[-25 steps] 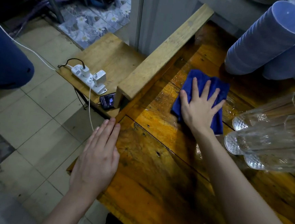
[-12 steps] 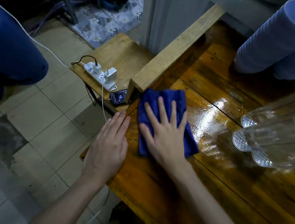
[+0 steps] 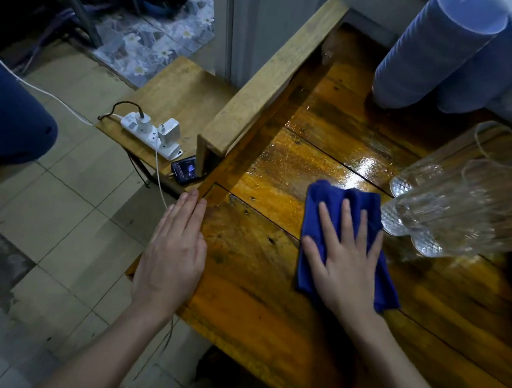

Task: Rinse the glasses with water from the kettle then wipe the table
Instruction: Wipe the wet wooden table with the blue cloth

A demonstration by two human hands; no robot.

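A folded blue cloth [image 3: 318,211] lies on the wet, glossy wooden table [image 3: 281,171]. My right hand [image 3: 345,260] presses flat on the cloth with fingers spread, just left of the clear glasses [image 3: 452,201], which stand upside down at the right edge. My left hand [image 3: 175,248] rests flat with straight fingers along the table's left edge. No kettle is in view.
Stacked blue plastic cups [image 3: 431,51] stand at the table's far right. A raised wooden rail [image 3: 271,80] borders the far left side. Beyond it a low shelf holds a white power strip [image 3: 148,135] and a phone [image 3: 185,169]. Tiled floor lies to the left.
My right hand has slid the cloth from the far side to the rail at the left, then across to the right, close to the glasses. My left hand has stayed on the table's edge.
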